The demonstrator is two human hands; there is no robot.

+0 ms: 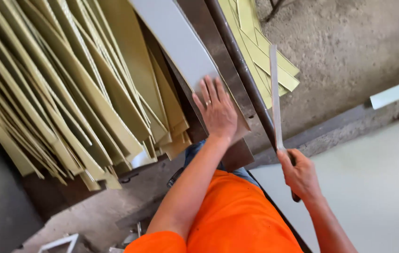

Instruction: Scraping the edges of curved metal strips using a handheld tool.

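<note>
My left hand lies flat, fingers spread, on the end of a pale grey sheet that rests on a dark metal table. My right hand is closed around a long dark lever handle and also pinches a narrow grey strip that stands up along the handle. A ring shows on one finger of my left hand. My orange shirt fills the bottom middle.
A big fan of yellow-green cut strips is piled left of the sheet. More yellow-green strips lie beyond the lever. A large pale panel lies at the right, on a concrete floor. Another sheet end pokes in at the right edge.
</note>
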